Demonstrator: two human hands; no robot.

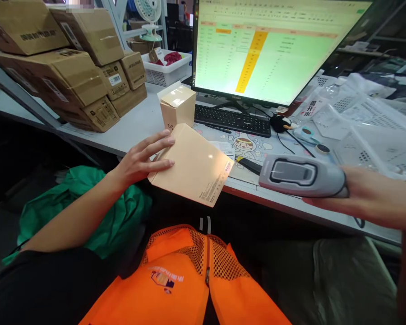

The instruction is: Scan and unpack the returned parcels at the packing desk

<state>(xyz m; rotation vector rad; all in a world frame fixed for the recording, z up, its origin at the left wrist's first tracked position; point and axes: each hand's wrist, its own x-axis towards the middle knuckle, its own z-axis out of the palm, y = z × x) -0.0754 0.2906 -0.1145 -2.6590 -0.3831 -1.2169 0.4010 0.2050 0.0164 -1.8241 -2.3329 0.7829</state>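
Observation:
My left hand [142, 158] grips the left end of a flat cream carton [192, 164], its fingers lying over the top face; the thumb is hidden. The carton juts out over the desk's front edge, with small print and a barcode label near its right corner. In my right hand [368, 192] is a grey barcode scanner [301, 176], its head pointing left towards that label, where a reddish glow shows. The scanner is apart from the carton. Just behind the carton stands an upright cream box [178, 106] with its top flap raised.
Brown cardboard boxes [71, 76] are stacked at the left. A monitor [270, 49] and black keyboard [235, 119] stand at the back, beside a white basket [165, 70]. A black-and-yellow utility knife [248, 164] lies near the scanner. Clear plastic bags [375, 131] cover the right side.

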